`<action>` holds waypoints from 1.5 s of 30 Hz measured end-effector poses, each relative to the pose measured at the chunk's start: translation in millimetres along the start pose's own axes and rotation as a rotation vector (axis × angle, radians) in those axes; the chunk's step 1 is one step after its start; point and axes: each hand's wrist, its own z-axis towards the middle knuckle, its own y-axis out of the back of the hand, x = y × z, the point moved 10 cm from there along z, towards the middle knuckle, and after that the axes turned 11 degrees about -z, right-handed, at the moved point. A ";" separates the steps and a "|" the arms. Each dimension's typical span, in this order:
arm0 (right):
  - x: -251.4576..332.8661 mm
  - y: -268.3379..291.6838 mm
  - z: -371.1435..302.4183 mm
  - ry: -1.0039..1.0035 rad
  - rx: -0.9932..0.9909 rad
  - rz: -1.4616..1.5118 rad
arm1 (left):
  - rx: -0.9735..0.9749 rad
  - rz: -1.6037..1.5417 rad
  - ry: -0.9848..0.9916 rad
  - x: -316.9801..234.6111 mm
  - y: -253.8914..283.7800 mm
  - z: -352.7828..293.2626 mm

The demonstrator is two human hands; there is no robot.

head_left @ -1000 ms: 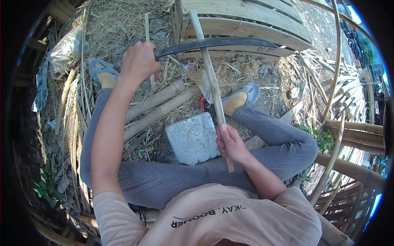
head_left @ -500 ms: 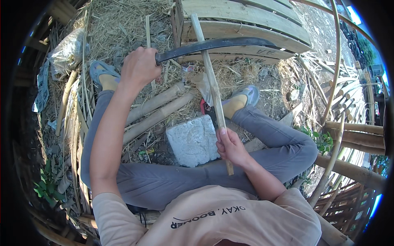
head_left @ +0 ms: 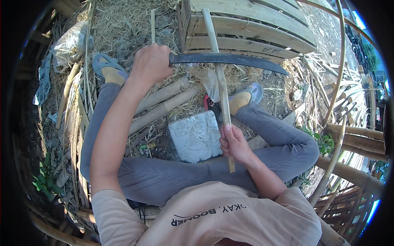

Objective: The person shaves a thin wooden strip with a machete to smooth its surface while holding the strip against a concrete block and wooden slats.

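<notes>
My left hand [head_left: 151, 65] is closed round the handle of a machete [head_left: 230, 59], its long dark curved blade pointing right. The blade lies across a bamboo strip [head_left: 221, 82] and appears to touch it; the exact contact edge is hard to make out. Around the strip's lower part, my right hand [head_left: 235, 143] is wrapped with the thumb along it. The strip slants up and away, its far end in front of a wooden crate. Between my legs sits a pale stone block [head_left: 195, 137], just left of my right hand.
A slatted wooden crate [head_left: 250, 28] stands ahead. Two bamboo poles [head_left: 164, 107] lie on straw left of the block. Stacked bamboo [head_left: 349, 102] and upright poles [head_left: 338, 69] are at the right. A clear plastic bag [head_left: 70, 44] lies at the far left.
My left hand has moved right and slightly nearer with the machete, whose tip now angles downward. The bamboo strip has shifted slightly right in my right hand.
</notes>
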 end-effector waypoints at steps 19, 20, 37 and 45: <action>1.9 -9.6 -2.2 -0.032 0.043 0.019 | -0.156 -0.138 0.075 40.6 11.8 20.9; 1.3 -6.2 -2.5 -0.034 0.036 0.021 | -0.107 -0.121 0.030 29.8 4.4 16.7; 5.4 -7.7 -1.8 -0.010 0.032 0.015 | -0.009 -0.096 0.099 31.3 5.4 -6.0; 1.0 -12.8 -2.1 -0.024 0.044 0.003 | -0.095 -0.140 0.270 99.2 14.3 7.5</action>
